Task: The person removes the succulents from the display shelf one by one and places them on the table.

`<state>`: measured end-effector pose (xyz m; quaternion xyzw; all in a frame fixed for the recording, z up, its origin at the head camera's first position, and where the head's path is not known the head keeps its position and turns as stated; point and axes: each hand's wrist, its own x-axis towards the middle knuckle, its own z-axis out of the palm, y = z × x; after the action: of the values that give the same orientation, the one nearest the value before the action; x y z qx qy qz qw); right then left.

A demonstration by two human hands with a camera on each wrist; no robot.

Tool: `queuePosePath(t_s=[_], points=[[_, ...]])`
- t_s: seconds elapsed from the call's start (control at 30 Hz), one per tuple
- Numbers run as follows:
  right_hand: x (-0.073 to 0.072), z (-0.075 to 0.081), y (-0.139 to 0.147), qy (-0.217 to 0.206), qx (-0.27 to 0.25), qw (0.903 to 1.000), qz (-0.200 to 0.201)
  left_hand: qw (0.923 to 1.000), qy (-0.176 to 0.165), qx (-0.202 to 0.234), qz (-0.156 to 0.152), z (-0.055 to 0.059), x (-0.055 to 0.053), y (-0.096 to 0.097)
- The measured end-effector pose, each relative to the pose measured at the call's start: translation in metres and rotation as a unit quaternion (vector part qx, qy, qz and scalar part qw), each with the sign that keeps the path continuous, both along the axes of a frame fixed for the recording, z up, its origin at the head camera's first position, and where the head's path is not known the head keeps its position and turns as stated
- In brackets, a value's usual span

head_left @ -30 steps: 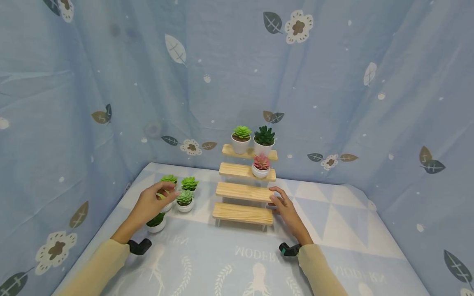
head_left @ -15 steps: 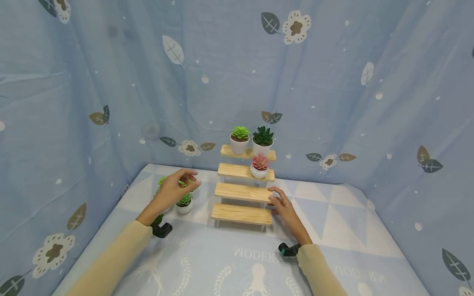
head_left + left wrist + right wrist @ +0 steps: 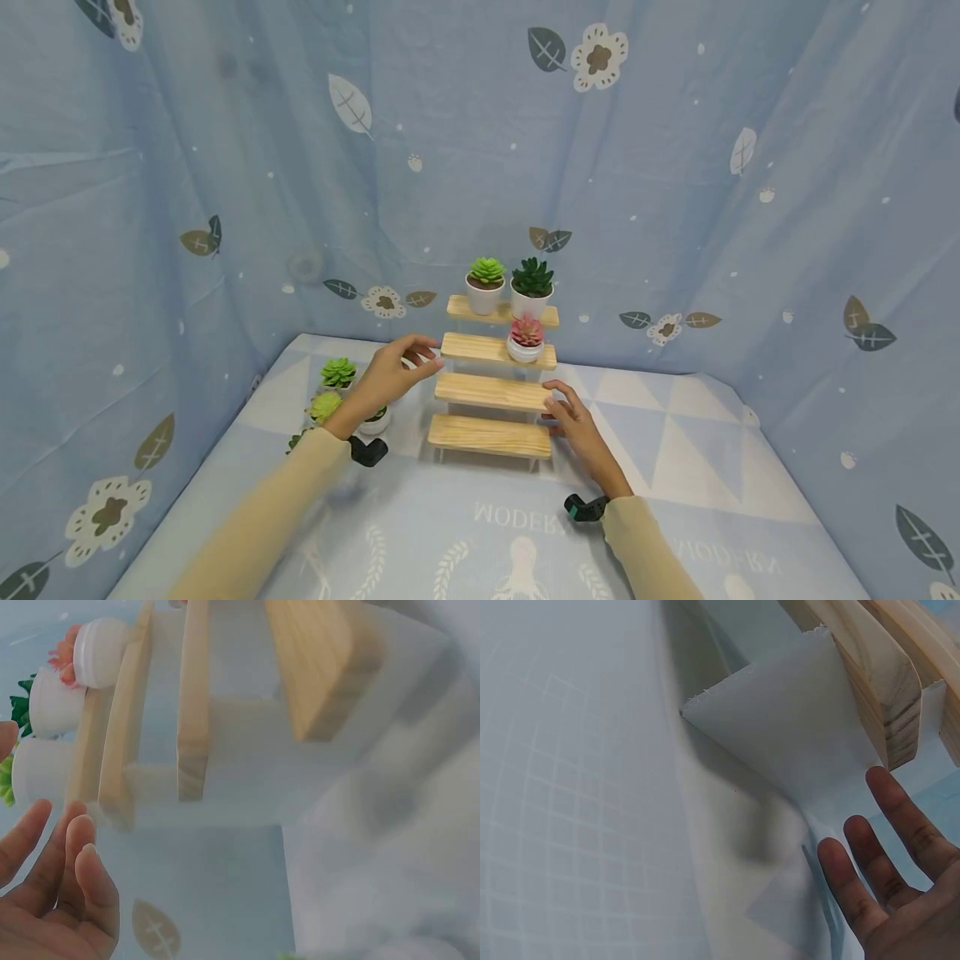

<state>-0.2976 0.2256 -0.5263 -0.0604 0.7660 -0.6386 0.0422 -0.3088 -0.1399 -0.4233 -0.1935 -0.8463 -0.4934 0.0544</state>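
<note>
A four-tier wooden plant stand (image 3: 491, 387) with pale plank steps stands mid-table. Its top step carries a bright green succulent (image 3: 486, 285) and a dark green succulent (image 3: 532, 287) in white pots. One step lower, at the right, sits a pink succulent (image 3: 526, 337). My left hand (image 3: 396, 369) hovers by the stand's left end, fingers gently bent, nothing between them; the left wrist view shows its fingertips (image 3: 86, 859) close to the plank ends. My right hand (image 3: 576, 423) is at the right end, its straight fingers (image 3: 900, 806) at a plank's edge, holding nothing.
Several small potted succulents, among them a light green one (image 3: 338, 372) and a yellow-green one (image 3: 325, 407), stand at the table's left, partly hidden by my left arm. A blue patterned cloth (image 3: 660, 483) covers the table. Blue curtains (image 3: 675, 167) hang behind and at both sides.
My left hand has moved rightward from over the succulents on the left to the stand's left end, carrying nothing. My right hand has stayed at the right end.
</note>
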Motion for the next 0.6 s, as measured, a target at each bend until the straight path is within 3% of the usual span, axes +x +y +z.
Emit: queuePosePath(t_s=[0.33,0.6], points=[[-0.001,-0.001,-0.002,0.003,0.008,0.9999,-0.013,0.9990,0.018,0.023,-0.033,0.000,-0.013,0.031],[-0.002,-0.003,0.000,0.007,0.013,0.9998,-0.012,0.9976,0.066,-0.004,-0.018,-0.001,-0.021,0.051]])
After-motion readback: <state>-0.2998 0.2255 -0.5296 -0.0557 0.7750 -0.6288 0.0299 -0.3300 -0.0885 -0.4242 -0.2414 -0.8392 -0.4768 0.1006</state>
